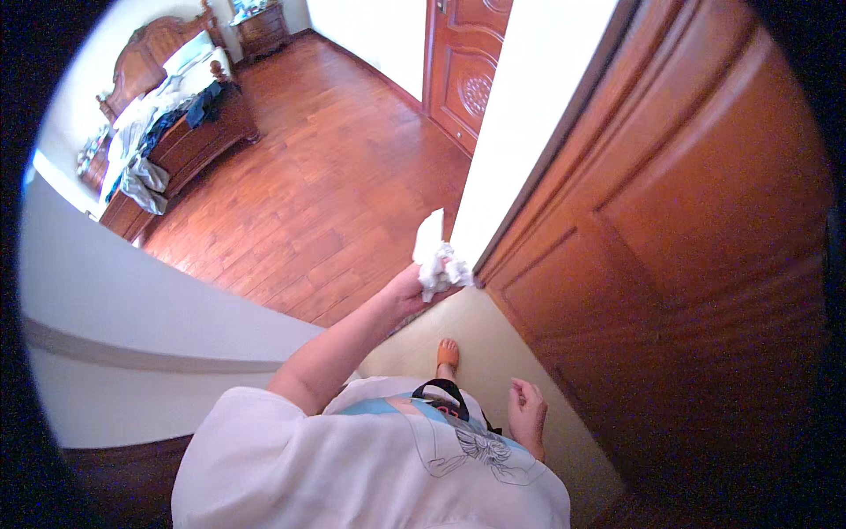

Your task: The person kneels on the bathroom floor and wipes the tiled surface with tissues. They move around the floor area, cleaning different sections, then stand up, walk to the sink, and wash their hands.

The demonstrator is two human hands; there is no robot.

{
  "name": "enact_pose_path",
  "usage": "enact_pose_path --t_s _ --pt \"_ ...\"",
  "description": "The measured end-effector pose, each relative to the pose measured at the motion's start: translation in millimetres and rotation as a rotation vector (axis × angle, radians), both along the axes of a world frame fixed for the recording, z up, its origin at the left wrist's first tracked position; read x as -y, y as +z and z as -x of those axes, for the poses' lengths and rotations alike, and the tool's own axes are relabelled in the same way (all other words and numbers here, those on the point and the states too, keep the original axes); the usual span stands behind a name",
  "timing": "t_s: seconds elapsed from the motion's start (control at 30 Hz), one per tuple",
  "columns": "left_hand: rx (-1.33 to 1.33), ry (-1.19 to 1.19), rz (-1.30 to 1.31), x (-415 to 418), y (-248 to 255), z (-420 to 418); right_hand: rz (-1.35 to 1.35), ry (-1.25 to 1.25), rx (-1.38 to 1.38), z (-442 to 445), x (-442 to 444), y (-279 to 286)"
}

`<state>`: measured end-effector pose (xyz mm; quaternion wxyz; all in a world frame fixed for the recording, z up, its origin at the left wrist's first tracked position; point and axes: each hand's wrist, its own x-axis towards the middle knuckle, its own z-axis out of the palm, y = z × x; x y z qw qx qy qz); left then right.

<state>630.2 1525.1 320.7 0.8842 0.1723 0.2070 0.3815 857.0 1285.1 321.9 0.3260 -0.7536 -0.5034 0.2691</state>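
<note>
Crumpled white tissues [444, 270] lie in my left hand [418, 291], which reaches out ahead of me with its fingers around them. One flatter white piece sticks up above the bunch. Low at my right side hangs my right hand [527, 413], its fingers curled loosely, and nothing shows in it. Below the left hand, an orange slipper [448, 354] is on my foot on the pale floor [476, 337].
On the right stands a brown wooden panelled door [661, 198]. A white wall edge [529, 112] rises beside it. Beyond the doorway are a reddish wood floor [330, 178], a carved bed [205, 149] with rumpled bedding, a nightstand [261, 30] and another carved door [462, 73]. A curved pale wall [152, 284] is at left.
</note>
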Motion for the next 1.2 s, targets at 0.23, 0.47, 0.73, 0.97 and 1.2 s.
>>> enact_pose_path --t_s 0.23,0.47,0.73,0.97,1.2 --pt "0.101 0.421 0.119 -61 3 75 -0.127 0.506 0.051 -13 -229 29" --pt "0.136 0.919 0.25 -76 -26 188 -0.029 1.069 0.026 97 -372 40" --pt "0.175 0.925 0.122 -200 -12 282 0.094 1.412 0.022 245 -518 48" --pt "0.125 0.732 0.145 -314 37 339 0.039 1.387 0.02 302 -638 69" --pt "0.193 0.753 0.255 -445 21 362 0.229 1.36 0.085 322 -775 54"
